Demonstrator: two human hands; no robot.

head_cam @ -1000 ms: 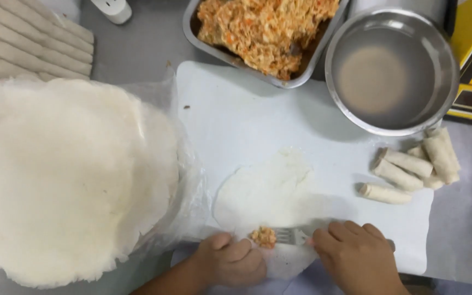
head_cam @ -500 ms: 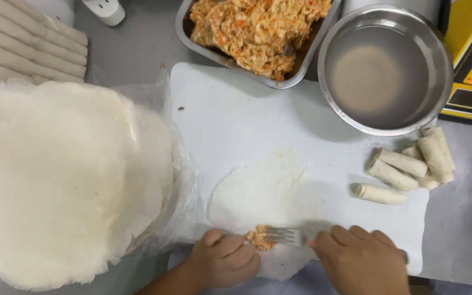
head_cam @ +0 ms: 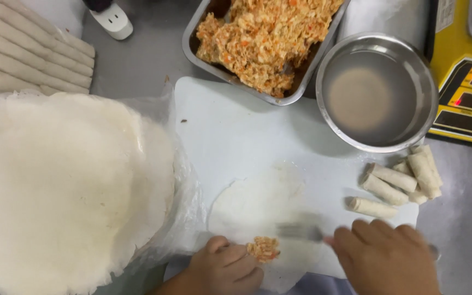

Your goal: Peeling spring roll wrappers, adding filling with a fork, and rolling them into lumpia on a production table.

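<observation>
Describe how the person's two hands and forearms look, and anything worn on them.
Both are bare: the left hand and right hand show no gloves, and no rings or watch are visible. The stretch of left forearm in view has no sleeve. The right wrist is cut off by the frame edge, so a sleeve there cannot be told.

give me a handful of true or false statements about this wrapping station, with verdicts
1. The right hand holds a fork over the round wrapper. True.
2. The dab of filling lies at the wrapper's far edge, by the metal bowl. False: it lies at the near edge, at the left hand fingers.
3. The finished rolls lie to the right of the wrapper. True.
4. The metal bowl is heaped with orange filling. False: it holds only a little cloudy liquid; the filling is in the rectangular tray.
5. The stack of wrappers lies to the left of the white board. True.
</observation>
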